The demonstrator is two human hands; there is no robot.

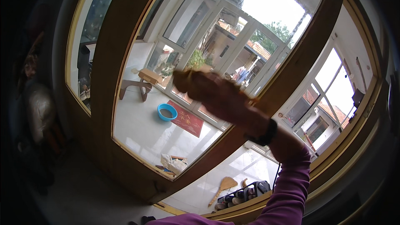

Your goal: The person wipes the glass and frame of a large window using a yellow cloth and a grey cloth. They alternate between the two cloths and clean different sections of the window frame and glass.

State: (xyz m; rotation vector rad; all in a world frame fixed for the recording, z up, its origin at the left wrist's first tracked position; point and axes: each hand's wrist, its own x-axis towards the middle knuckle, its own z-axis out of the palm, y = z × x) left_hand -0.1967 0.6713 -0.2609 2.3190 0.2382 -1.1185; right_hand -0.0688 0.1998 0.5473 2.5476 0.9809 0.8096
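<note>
My right hand, with a black band on its wrist and a purple sleeve, reaches up across the glass pane of a brown wooden door. It is motion-blurred and closed around what looks like a yellowish-brown cloth, which bulges past the fingers. Whether the cloth touches the glass cannot be told. My left hand is out of view. Beyond the pane, a blue basin with greyish contents stands at the edge of a red doormat.
Behind the glass are a low table, a cardboard box and white-framed windows. A broom and a shoe rack stand beyond the sill at the lower right. A dark door frame runs along the left.
</note>
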